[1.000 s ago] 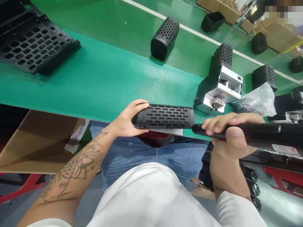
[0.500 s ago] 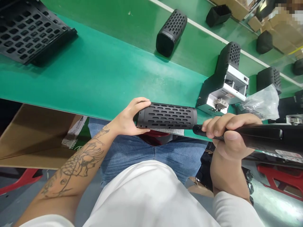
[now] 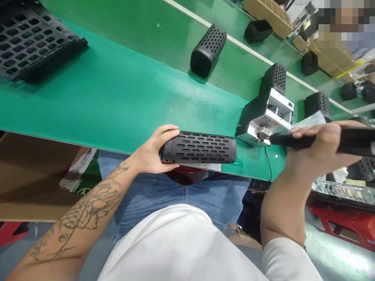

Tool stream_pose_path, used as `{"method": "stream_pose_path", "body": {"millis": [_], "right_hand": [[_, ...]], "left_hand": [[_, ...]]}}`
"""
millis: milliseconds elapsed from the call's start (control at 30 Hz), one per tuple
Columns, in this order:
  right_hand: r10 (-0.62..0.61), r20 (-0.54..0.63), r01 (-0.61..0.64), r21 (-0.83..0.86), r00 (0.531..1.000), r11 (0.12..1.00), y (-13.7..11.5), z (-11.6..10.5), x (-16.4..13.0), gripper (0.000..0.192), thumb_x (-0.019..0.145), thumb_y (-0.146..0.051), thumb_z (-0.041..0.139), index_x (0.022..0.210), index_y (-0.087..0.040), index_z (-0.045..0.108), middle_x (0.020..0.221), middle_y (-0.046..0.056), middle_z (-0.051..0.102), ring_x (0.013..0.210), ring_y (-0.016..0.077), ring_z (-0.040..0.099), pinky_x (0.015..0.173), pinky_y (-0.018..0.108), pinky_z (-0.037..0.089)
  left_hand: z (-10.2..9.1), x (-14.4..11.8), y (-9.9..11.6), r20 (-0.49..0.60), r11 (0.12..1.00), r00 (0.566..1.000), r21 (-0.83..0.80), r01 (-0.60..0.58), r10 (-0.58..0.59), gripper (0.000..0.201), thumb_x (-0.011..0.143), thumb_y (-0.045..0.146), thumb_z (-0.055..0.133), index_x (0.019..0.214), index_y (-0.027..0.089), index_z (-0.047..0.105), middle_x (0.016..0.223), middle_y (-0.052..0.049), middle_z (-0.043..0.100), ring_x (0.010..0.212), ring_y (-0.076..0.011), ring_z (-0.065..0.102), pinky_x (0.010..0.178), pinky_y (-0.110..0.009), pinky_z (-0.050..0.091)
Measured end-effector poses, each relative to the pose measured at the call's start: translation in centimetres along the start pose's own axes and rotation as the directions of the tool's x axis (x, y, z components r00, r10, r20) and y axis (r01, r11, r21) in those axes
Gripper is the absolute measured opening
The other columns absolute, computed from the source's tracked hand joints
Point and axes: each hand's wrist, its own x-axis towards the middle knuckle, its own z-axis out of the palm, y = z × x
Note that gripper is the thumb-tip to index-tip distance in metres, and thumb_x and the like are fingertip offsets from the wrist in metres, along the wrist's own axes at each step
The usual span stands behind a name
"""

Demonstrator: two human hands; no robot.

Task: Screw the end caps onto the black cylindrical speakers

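Observation:
My left hand [image 3: 154,150] grips the left end of a black perforated speaker shell [image 3: 199,148], which lies sideways at the near edge of the green bench [image 3: 117,93]. In my right hand [image 3: 318,146] is a long black power screwdriver [image 3: 328,139], held level. Its tip reaches the small metal head of a black and silver screw feeder box [image 3: 268,115]. The tool's tip is clear of the shell's right end.
A second speaker shell [image 3: 208,50] lies on the conveyor belt further back, with several more at the right. A black grid tray [image 3: 29,39] sits far left. A cardboard box [image 3: 29,179] stands under the bench at left. A clear plastic bag lies behind my right hand.
My right hand has lifted the screwdriver away from the shell's right end and moved it right and back to the screw feeder. My left hand keeps its hold on the shell.

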Motion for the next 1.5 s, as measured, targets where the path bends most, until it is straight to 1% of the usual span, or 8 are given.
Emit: {"method": "stream_pose_path", "body": {"millis": [133, 267, 500, 567, 633, 700, 1000, 1500], "right_hand": [[0.038, 0.017, -0.036, -0.127, 0.999, 0.991, 3.7, -0.9, 0.5, 0.01, 0.1, -0.018, 0.072, 0.093, -0.024, 0.069, 0.067, -0.006, 0.067, 0.058, 0.0155, 0.066, 0.061, 0.038, 0.057], [0.09, 0.004, -0.089, -0.106, 0.996, 0.99, 3.7, -0.8, -0.1, 0.016, 0.098, -0.016, 0.074, 0.086, -0.026, 0.07, 0.063, -0.006, 0.068, 0.054, 0.0179, 0.063, 0.06, 0.041, 0.056], [0.174, 0.027, -0.174, 0.034, 0.984, 0.984, -4.6, 1.0, -1.8, 0.011, 0.09, -0.015, 0.069, 0.085, -0.025, 0.073, 0.063, -0.005, 0.061, 0.051, 0.0172, 0.055, 0.053, 0.037, 0.056], [0.251, 0.162, -0.271, 0.118, 0.954, 0.955, -7.6, 1.9, -2.9, 0.005, 0.091, -0.029, 0.08, 0.094, -0.027, 0.076, 0.064, -0.005, 0.061, 0.049, 0.0176, 0.054, 0.053, 0.039, 0.057], [0.339, 0.322, -0.403, 0.155, 0.884, 0.902, -9.7, 3.2, -4.1, 0.018, 0.089, -0.04, 0.089, 0.098, -0.03, 0.077, 0.064, -0.005, 0.062, 0.048, 0.0193, 0.057, 0.053, 0.043, 0.06], [0.316, 0.399, -0.423, 0.213, 0.861, 0.881, -10.8, 4.6, -5.4, 0.022, 0.089, -0.042, 0.09, 0.1, -0.029, 0.075, 0.063, -0.005, 0.062, 0.047, 0.0189, 0.058, 0.053, 0.042, 0.06], [0.147, 0.555, -0.351, 0.281, 0.819, 0.893, -7.9, 8.7, -7.2, 0.017, 0.094, -0.033, 0.084, 0.099, -0.027, 0.069, 0.064, -0.006, 0.065, 0.049, 0.0161, 0.064, 0.055, 0.037, 0.065], [0.174, 0.642, -0.461, 0.31, 0.747, 0.832, -6.8, 9.3, -7.6, 0.02, 0.088, -0.027, 0.088, 0.09, -0.026, 0.068, 0.065, -0.006, 0.065, 0.048, 0.0132, 0.06, 0.057, 0.034, 0.063]], "left_hand": [[0.0, -0.1, 0.0, -0.004, 1.0, 1.0, -0.006, -0.006, 0.006, 0.116, 0.07, 0.029, 0.098, 0.168, 0.035, 0.036, 0.162, -0.019, 0.047, 0.151, -0.0407, 0.053, 0.125, -0.063, 0.049], [0.1, 0.0, 0.0, -0.014, 1.0, 1.0, -0.001, -0.018, 0.018, 0.117, 0.07, 0.03, 0.098, 0.168, 0.034, 0.036, 0.16, -0.019, 0.048, 0.15, -0.0411, 0.053, 0.124, -0.063, 0.05], [0.4, -0.1, -0.1, -0.009, 1.0, 0.999, 0.008, -0.03, 0.03, 0.113, 0.074, 0.033, 0.095, 0.169, 0.033, 0.034, 0.16, -0.019, 0.047, 0.151, -0.0401, 0.051, 0.125, -0.063, 0.049], [0.4, -0.1, -0.1, -0.003, 0.999, 0.999, 0.004, -0.04, 0.04, 0.113, 0.074, 0.033, 0.094, 0.169, 0.032, 0.033, 0.161, -0.02, 0.046, 0.151, -0.0403, 0.051, 0.125, -0.064, 0.048], [0.4, -0.1, -0.1, -0.001, 0.999, 0.999, 0.001, -0.048, 0.048, 0.114, 0.075, 0.032, 0.094, 0.17, 0.031, 0.032, 0.16, -0.021, 0.046, 0.151, -0.0409, 0.051, 0.124, -0.065, 0.048], [0.5, -0.1, -0.1, -0.01, 0.999, 0.999, -0.004, -0.053, 0.053, 0.112, 0.075, 0.032, 0.094, 0.169, 0.029, 0.033, 0.16, -0.022, 0.046, 0.151, -0.0415, 0.051, 0.123, -0.065, 0.049], [0.9, 0.0, 0.2, -0.048, 0.998, 0.997, -0.027, -0.061, 0.059, 0.106, 0.077, 0.032, 0.092, 0.167, 0.029, 0.037, 0.159, -0.021, 0.048, 0.149, -0.0402, 0.054, 0.122, -0.061, 0.052], [0.9, 0.2, 0.2, -0.058, 0.997, 0.996, -0.01, -0.071, 0.07, 0.104, 0.075, 0.034, 0.093, 0.164, 0.026, 0.04, 0.152, -0.021, 0.051, 0.142, -0.0393, 0.059, 0.118, -0.059, 0.055]]}}
